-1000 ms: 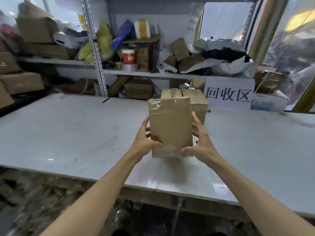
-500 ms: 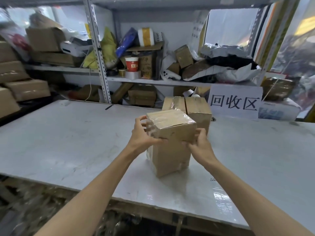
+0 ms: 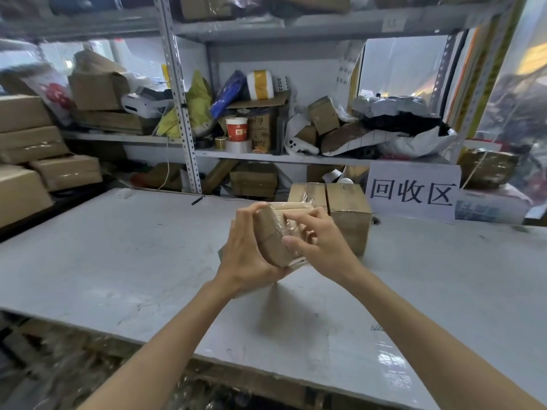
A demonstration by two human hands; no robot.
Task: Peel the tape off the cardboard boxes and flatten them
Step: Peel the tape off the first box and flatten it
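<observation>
The left hand (image 3: pixel 245 253) covers the left and lower sides of the box (image 3: pixel 270 235) and the right hand (image 3: pixel 322 247) hides its right side, so whether those fingers (image 3: pixel 296 215) pinch the tape (image 3: pixel 291 229) cannot be told. The right hand also masks a corner of the rear box (image 3: pixel 350 211). The clutter (image 3: pixel 59 365) under the worktop (image 3: pixel 118 261) is blurred, and the worktop runs off both side edges.

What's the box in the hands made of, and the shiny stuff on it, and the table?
The box: brown cardboard by the look, dull and papery, with a flap seam. The shiny stuff: probably clear plastic tape; it glints and wrinkles over the brown. The table: smooth pale grey top, scuffed, with glare; coated metal or laminate, can't tell which.
</observation>
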